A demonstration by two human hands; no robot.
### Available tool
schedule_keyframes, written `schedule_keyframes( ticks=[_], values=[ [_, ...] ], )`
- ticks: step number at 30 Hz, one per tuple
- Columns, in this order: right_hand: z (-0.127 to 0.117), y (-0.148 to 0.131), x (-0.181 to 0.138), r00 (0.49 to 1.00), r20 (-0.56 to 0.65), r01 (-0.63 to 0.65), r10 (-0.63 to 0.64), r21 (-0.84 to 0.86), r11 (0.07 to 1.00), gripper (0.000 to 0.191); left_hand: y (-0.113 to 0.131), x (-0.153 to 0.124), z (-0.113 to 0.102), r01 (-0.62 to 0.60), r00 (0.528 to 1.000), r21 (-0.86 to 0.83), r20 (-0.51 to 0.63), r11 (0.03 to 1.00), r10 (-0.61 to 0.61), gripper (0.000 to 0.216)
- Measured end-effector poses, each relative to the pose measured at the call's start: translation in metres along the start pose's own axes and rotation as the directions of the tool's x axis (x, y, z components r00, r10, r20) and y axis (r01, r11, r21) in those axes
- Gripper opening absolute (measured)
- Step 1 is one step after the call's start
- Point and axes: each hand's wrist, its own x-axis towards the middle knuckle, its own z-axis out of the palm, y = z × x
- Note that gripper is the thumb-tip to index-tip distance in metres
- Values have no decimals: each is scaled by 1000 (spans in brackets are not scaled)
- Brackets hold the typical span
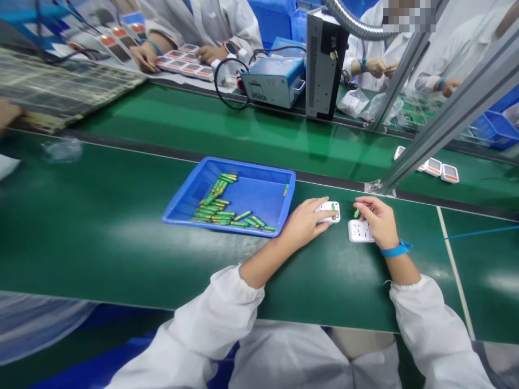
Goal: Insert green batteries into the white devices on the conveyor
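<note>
My left hand (305, 222) lies on a small white device (329, 211) on the green belt, fingers pressed on it; a green battery sits in the device's open back. My right hand (378, 219) pinches a green battery (357, 214) between its fingertips. Under that hand lies a second white device (359, 231), back up. A blue strap circles my right wrist. To the left stands a blue tray (259, 195) with several green batteries heaped in its near left corner.
Slanted aluminium rails (441, 127) cross the right side. More white devices (440, 170) lie on the far belt. A blue box-shaped instrument (273, 81) and a dark upright unit (322, 65) stand at the back. Other people in white coats work across the belt.
</note>
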Motion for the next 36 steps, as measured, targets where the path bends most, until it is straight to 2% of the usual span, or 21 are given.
schedule_keyframes(
  ticks=[4,11,23,30,36],
  values=[
    [2,-2,0,1000,-2,-3,3,32,999,38,6,3,-4,6,1000,8,-13,1000,-6,31],
    [4,-2,1,998,63,9,-11,29,1000,34,18,7,-1,60,994,-6,-91,998,-60,19],
    [6,7,4,996,75,51,-54,45,998,32,22,22,-5,264,964,-163,22,951,-263,17],
    [5,12,7,995,94,35,-45,108,994,35,17,14,-5,154,987,-58,52,986,-151,23],
    [3,15,9,987,159,-27,-8,217,976,39,8,5,-8,74,994,-90,90,993,-66,33]
  ],
)
